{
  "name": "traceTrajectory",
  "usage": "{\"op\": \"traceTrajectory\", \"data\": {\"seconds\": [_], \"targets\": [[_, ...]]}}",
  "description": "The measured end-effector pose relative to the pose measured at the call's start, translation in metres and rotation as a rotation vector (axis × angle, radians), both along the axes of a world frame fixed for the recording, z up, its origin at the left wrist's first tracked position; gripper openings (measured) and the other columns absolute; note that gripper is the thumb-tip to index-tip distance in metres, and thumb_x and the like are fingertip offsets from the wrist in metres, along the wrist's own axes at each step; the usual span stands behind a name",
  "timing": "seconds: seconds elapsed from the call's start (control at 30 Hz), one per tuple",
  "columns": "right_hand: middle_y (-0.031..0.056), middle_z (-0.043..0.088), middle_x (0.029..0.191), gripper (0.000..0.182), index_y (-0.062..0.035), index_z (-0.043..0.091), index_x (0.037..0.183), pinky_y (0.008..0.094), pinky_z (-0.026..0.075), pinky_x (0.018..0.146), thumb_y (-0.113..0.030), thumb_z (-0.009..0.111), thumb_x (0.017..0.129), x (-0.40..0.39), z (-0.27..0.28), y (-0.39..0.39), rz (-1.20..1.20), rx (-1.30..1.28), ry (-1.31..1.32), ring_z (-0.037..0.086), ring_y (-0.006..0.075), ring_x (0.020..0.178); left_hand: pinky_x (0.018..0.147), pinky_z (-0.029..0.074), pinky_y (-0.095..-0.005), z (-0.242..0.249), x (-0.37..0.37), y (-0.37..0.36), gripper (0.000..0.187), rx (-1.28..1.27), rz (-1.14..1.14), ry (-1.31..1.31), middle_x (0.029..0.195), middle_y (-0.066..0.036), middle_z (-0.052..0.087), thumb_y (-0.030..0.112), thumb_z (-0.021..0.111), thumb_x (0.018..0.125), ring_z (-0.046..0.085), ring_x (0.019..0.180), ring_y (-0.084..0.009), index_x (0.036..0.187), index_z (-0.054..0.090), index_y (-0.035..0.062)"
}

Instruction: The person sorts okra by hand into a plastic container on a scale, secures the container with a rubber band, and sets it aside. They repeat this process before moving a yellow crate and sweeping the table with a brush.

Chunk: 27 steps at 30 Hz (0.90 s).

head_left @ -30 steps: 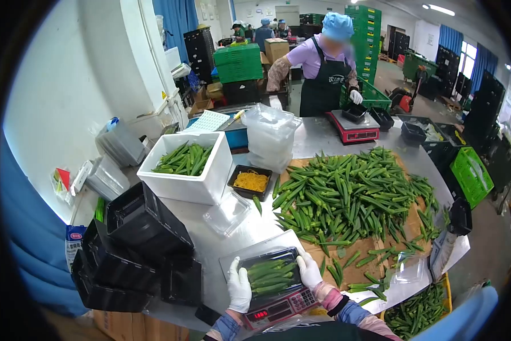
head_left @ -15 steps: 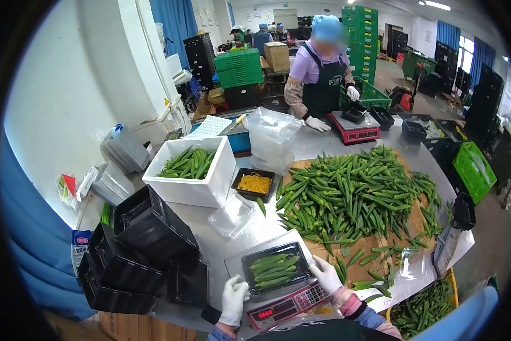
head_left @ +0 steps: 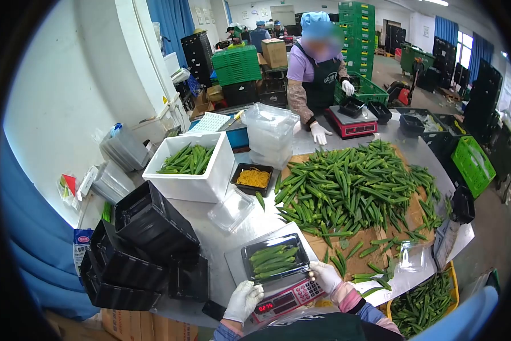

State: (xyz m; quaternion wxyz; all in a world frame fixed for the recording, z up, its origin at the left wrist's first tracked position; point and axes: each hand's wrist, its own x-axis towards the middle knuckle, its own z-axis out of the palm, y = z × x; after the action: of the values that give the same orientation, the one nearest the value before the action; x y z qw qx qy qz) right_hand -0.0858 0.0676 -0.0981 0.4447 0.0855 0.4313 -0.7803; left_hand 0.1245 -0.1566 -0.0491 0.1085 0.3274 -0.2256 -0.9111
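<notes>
A black tray of okra sits over the silver plate of the red digital scale, its red display lit. At the tray's near left corner, my left hand is closed, thumb and fingertips pinching the rim. My right hand grips the near right corner with its fingers closed on the edge. I wear white gloves on both hands. Clear plastic shines along the tray's near edge; whether it is a lid I cannot make out. To the right spreads a large heap of okra on cardboard.
Stacked black trays stand at left. Behind are a white foam box of okra, a tray of yellow rubber bands and clear lids. Across the table a co-worker stands by another scale. A yellow crate is lower right.
My left hand has moved right and up onto the tray's near corner. The tray has shifted slightly up and left, and the scale's reading has changed. The co-worker's hand on the table has moved nearer.
</notes>
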Motion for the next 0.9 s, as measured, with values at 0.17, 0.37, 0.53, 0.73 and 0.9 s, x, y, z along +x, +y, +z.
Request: {"op": "traceTrajectory", "data": {"seconds": [0.17,0.37,0.53,0.73,0.9], "targets": [[0.0016,0.062,0.086,0.011,-0.0003,0.064,0.106,0.0234,0.045,0.058,-0.007,0.058,0.1,0.002,0.01,-0.003,-0.044,-0.095,-0.045,0.053,0.0095,0.067,0.078,0.059,-0.0425,-0.002,0.0,-0.003,0.004,-0.083,-0.067,-0.043,0.1,-0.019,0.068,0.007,0.06,0.097,0.069,0.088,-0.0297,0.101,0.06,0.0052],[0.0008,0.064,0.081,0.014,0.0002,0.067,0.106,0.0228,0.045,0.057,-0.009,0.062,0.097,0.005,0.012,-0.011,-0.051,0.1,0.221,0.055,0.0079,0.062,0.081,0.058,-0.044,0.011,-0.003,0.006,0.022,-0.303,-0.03,-0.15,0.111,-0.02,0.064,0.019,0.056,0.101,0.068,0.09,-0.0295,0.118,0.054,0.006],[-0.0014,0.065,0.08,0.031,-0.0006,0.069,0.124,0.0223,0.045,0.056,-0.008,0.065,0.094,0.015,0.037,-0.014,0.035,0.402,0.626,0.054,0.0054,0.059,0.074,0.055,-0.0293,0.032,-0.024,0.007,0.043,-0.638,-0.05,-0.305,0.103,-0.003,0.064,0.031,0.065,0.098,0.065,0.086,-0.0127,0.134,0.057,0.0066],[-0.004,0.069,0.092,0.036,-0.0022,0.065,0.131,0.0179,0.042,0.06,-0.005,0.065,0.095,0.013,0.03,-0.011,0.068,0.361,0.523,0.049,0.0018,0.065,0.074,0.055,-0.0272,0.032,-0.025,0.012,0.032,-0.324,0.169,-0.26,0.094,-0.001,0.063,0.017,0.072,0.092,0.064,0.083,-0.0116,0.118,0.06,0.0041],[-0.0027,0.063,0.087,0.025,0.0014,0.067,0.12,0.0204,0.044,0.066,-0.009,0.059,0.099,0.008,0.028,-0.008,0.108,0.331,0.492,0.052,0.0049,0.069,0.071,0.054,-0.0303,0.014,-0.017,0.002,0.01,0.036,0.14,0.094,0.092,-0.007,0.061,0.009,0.065,0.097,0.063,0.078,-0.0171,0.1,0.056,0.0061]]}}
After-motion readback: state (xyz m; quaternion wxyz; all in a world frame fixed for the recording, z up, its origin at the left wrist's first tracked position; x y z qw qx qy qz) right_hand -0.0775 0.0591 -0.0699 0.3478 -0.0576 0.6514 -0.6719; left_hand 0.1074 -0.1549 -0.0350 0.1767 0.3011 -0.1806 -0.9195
